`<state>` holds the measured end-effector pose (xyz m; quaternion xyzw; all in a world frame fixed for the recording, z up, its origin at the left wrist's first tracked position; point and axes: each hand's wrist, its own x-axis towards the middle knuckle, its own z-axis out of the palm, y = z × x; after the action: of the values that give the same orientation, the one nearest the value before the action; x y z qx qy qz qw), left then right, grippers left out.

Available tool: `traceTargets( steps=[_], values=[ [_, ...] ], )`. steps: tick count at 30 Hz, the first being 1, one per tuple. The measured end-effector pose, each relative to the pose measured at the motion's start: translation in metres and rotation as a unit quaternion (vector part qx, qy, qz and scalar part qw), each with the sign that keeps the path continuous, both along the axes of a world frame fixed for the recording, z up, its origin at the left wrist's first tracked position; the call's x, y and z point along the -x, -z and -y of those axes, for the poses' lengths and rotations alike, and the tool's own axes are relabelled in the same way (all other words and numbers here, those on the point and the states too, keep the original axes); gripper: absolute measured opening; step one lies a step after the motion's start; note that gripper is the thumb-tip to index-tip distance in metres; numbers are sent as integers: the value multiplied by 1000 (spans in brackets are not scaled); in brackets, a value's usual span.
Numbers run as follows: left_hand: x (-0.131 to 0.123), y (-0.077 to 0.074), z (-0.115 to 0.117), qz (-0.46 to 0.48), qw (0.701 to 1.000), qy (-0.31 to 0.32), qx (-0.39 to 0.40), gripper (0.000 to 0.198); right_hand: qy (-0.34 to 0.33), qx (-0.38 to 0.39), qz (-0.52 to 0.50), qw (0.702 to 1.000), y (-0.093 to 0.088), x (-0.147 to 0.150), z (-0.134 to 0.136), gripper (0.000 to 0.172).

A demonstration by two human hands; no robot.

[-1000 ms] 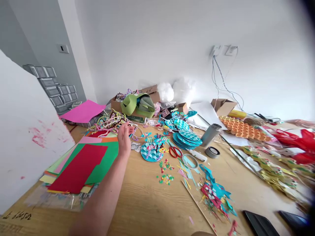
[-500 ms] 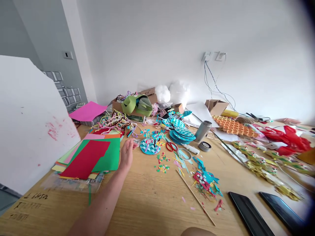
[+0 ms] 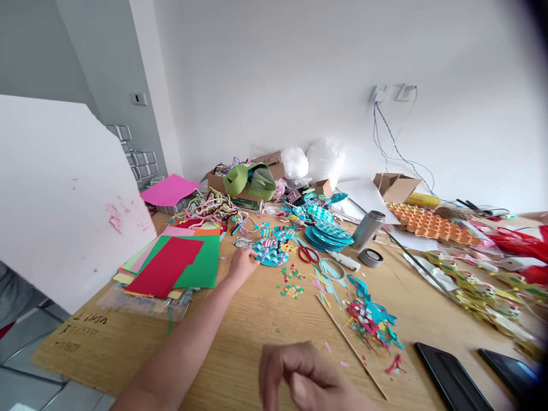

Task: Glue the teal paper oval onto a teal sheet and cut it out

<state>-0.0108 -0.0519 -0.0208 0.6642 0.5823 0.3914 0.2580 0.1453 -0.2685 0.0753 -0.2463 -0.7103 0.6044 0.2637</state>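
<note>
My left hand [image 3: 242,264] reaches over the table with its fingers closed at the left edge of a round blue paper disc [image 3: 270,260]. Scalloped waves and small paper fish decorate this disc, which lies flat. A grey fish-shaped cutout [image 3: 242,242] is just behind my knuckles. Low in the view, my right hand [image 3: 302,374] hovers above the table, slightly blurred, fingers bent and apart from the thumb, nothing visible in it. Red-handled scissors [image 3: 308,254] and small confetti-like paper dots [image 3: 291,291] lie right of the disc.
Coloured paper sheets [image 3: 166,265] are stacked on the left beside a white board [image 3: 64,200]. More blue discs [image 3: 329,237], a grey bottle [image 3: 368,229] and a tape roll [image 3: 371,257] stand farther right. A thin stick [image 3: 351,347], paper scraps [image 3: 374,319] and a phone [image 3: 449,374] lie nearer.
My left hand has moved forward and right to the disc's edge. The right hand has come into view from below. The camera has turned a little left.
</note>
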Motion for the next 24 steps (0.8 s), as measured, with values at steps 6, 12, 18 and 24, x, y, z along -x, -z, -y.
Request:
traceTargets(
  steps=[6,12,18,24],
  values=[
    [-7,4,-12,-38,997,-36,52,24,353,110,30,929,36,-58,-76,34],
    [-13,7,-15,-12,995,-64,74,28,476,252,-80,839,54,-79,-173,17],
    [-18,14,-19,33,995,-61,73,28,482,285,-64,826,75,-63,-213,11],
    [-19,22,-18,61,994,-45,78,27,476,290,-83,826,82,-67,-214,19]
  ],
)
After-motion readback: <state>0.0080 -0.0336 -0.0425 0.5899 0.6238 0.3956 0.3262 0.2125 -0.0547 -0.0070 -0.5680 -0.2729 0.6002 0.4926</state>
